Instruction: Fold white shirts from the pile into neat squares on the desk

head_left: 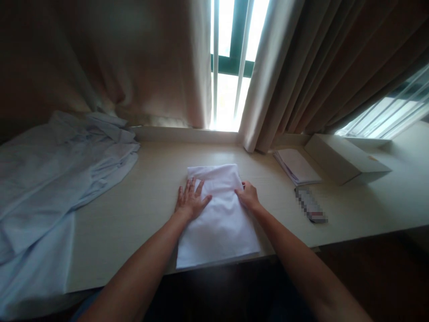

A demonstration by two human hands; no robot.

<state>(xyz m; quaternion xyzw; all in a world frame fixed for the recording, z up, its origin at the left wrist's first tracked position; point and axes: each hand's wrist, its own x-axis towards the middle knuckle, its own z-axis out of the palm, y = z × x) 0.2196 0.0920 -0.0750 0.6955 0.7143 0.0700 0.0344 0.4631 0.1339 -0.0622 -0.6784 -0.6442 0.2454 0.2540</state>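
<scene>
A white cloth [221, 223], folded into a rectangle, lies at the front edge of the pale table, in the middle of the head view. Across its left side my left hand [191, 201] rests flat with the fingers spread. My right hand [248, 195] pinches the cloth's right edge, thumb on top and fingers curled at the side, partly hidden. Small wrinkles run over the cloth between the two hands.
A heap of loose white cloth [60, 165] covers the table's left end and hangs over the front. On the right are a folded white cloth [296, 165], a blurred-out flat object [311, 205] and a pale box-like block [348, 156]. Curtains [161, 67] hang behind.
</scene>
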